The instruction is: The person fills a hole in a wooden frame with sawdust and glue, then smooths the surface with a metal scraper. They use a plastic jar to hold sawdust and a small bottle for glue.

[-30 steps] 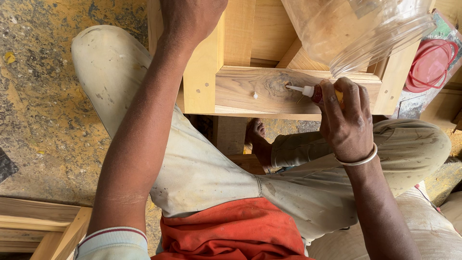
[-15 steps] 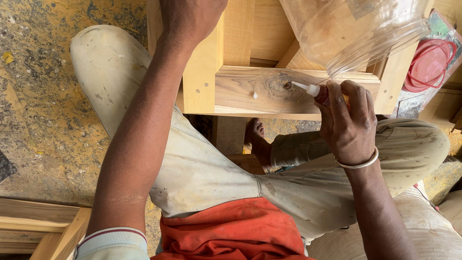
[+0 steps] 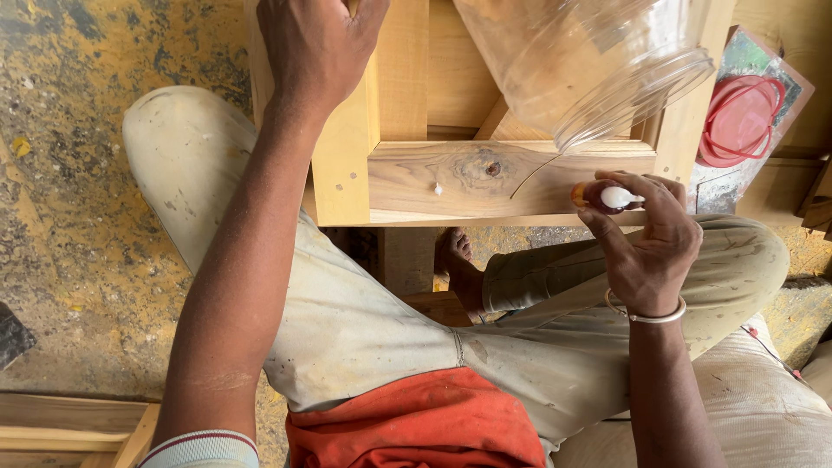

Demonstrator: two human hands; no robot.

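Glue tube (image 3: 607, 196) pinched in right hand (image 3: 650, 247) fingers (image 3: 637, 184).

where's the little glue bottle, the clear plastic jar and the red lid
small glue bottle (image 3: 614, 197), head view, on its white body between the right hand's fingers
clear plastic jar (image 3: 598, 61), head view, on its see-through side wall
red lid (image 3: 741, 119), head view, on the middle of its flat top
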